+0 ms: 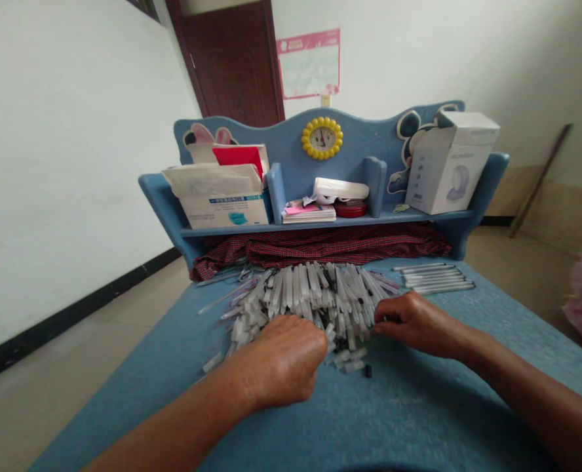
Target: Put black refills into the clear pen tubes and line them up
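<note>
A heap of translucent plastic pen parts (303, 292), with short clear caps and a few black bits among them, lies on the blue desk (399, 406). My left hand (288, 360) is closed over the near left side of the heap, knuckles up; whatever its fingers hold is hidden. At the heap's right edge, my right hand (409, 321) has its fingers curled together in a pinch, and I cannot make out anything in them. Several slim pens (436, 278) lie side by side at the back right. One small black plug (368, 371) sits in front of the heap.
Behind the heap, a red checked cloth (340, 244) lies under the desk's shelf (252, 230). On the shelf stand a mask box (227, 206), a pile of papers (310, 214), a red round tin (350, 209) and a white carton (451, 164). A yellow flower-shaped clock (322, 138) is above.
</note>
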Action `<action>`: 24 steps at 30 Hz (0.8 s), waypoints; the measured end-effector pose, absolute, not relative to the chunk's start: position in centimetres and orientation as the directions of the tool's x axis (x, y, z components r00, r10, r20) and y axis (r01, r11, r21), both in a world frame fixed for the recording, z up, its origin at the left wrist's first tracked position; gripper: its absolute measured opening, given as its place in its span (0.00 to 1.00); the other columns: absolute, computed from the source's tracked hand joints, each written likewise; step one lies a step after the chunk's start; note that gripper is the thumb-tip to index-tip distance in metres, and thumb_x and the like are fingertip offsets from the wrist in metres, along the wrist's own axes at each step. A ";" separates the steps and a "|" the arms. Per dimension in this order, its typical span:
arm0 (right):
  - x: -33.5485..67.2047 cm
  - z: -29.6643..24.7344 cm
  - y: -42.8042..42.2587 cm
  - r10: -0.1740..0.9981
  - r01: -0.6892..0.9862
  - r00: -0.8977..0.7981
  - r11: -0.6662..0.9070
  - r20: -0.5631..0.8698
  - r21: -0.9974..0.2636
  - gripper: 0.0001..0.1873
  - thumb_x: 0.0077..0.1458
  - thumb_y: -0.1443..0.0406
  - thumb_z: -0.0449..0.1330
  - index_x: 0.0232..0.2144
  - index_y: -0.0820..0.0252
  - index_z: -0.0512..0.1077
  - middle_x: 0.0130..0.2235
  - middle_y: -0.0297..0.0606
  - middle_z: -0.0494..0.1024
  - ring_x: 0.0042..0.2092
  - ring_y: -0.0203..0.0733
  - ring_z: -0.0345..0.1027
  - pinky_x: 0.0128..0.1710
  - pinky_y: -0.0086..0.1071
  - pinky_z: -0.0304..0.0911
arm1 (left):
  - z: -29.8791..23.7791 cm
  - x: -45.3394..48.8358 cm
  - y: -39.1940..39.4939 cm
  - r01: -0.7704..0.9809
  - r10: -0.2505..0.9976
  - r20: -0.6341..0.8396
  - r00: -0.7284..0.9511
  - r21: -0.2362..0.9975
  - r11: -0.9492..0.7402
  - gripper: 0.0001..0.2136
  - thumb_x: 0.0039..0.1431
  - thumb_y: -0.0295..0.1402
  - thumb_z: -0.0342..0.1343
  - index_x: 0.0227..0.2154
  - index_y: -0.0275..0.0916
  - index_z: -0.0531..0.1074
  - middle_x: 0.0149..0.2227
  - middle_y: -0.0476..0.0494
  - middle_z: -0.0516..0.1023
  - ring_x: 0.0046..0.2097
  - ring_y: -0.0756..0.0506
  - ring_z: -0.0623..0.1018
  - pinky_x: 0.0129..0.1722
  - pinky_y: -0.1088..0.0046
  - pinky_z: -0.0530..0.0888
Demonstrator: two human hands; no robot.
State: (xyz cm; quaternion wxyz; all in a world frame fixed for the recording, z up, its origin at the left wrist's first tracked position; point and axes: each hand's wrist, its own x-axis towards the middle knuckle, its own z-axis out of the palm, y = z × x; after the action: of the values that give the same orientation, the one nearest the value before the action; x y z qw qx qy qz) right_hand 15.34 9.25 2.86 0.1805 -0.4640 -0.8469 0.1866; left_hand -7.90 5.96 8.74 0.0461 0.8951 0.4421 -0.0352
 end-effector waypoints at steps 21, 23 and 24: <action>10.9 1.0 9.7 0.526 0.701 -0.684 0.666 0.505 0.256 0.13 0.54 0.75 0.52 0.41 0.62 0.68 0.24 0.32 0.72 0.23 0.35 0.63 0.24 0.31 0.47 | 10.8 -9.3 8.9 0.703 0.755 0.053 0.654 0.327 -0.632 0.04 0.45 0.27 0.50 0.19 0.37 0.64 0.22 0.52 0.67 0.26 0.51 0.67 0.26 0.76 0.58; 11.0 0.8 9.9 0.494 0.682 -0.703 0.672 0.511 0.288 0.14 0.54 0.74 0.52 0.43 0.63 0.68 0.25 0.33 0.72 0.23 0.35 0.63 0.24 0.31 0.48 | 10.8 -9.2 9.0 0.704 0.775 0.058 0.630 0.379 -0.601 0.03 0.46 0.27 0.49 0.20 0.37 0.65 0.20 0.53 0.65 0.25 0.52 0.66 0.25 0.77 0.58; 11.0 0.7 10.0 0.484 0.676 -0.709 0.673 0.513 0.300 0.14 0.54 0.73 0.53 0.44 0.63 0.67 0.25 0.33 0.72 0.23 0.35 0.63 0.24 0.32 0.48 | 10.8 -9.1 9.0 0.703 0.784 0.060 0.618 0.405 -0.585 0.03 0.46 0.26 0.49 0.20 0.37 0.65 0.19 0.54 0.64 0.25 0.52 0.65 0.25 0.78 0.58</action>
State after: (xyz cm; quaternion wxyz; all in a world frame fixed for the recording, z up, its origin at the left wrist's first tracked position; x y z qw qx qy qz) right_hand 11.00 9.97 0.68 0.1999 -0.3248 -0.8926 -0.2406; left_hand -9.08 9.03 10.84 0.1735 0.8824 0.4214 0.1170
